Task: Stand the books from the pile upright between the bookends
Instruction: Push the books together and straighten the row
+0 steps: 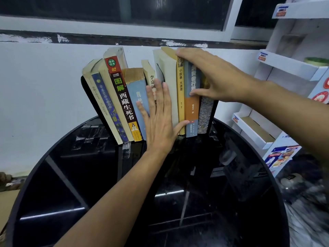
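behind books (122, 100), l bookend (86, 86) prob. mostly hidden.

Setting: a small shop or its stockroom, as far as can be judged. At the right edge of the frame, white cardboard display racks (288, 66) are standing in tiers, their shelf fronts carrying printed red-and-blue labels (263, 57). Along the top, a white-framed window (124, 13) is running above a scuffed, painted wall (44, 82). A glossy black round counter (80, 184) is filling the lower half, and a tan sheet (8, 205), seemingly cardboard, is lying at lower left.
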Available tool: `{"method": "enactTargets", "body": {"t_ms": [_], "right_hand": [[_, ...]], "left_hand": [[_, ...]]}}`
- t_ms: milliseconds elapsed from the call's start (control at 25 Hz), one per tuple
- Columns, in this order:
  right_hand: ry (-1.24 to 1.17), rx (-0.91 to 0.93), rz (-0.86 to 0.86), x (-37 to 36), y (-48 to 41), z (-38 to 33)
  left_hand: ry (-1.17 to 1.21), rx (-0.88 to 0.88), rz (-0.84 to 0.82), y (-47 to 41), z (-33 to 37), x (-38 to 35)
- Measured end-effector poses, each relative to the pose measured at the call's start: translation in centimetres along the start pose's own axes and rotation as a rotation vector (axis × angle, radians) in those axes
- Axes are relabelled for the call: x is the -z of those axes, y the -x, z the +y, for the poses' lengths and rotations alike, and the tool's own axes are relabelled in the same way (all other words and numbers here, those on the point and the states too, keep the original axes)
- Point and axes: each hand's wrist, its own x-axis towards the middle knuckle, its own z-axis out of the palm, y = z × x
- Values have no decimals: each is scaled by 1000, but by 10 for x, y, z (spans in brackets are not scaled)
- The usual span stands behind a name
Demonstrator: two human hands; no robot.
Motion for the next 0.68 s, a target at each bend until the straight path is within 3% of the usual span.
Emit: {"method": "enactTargets", "body": {"t_ms": [680], "right_hand": [[20,11,56,-7,-1,-2]], "left_hand": [[-21,2,37,0,0,-4]]}}
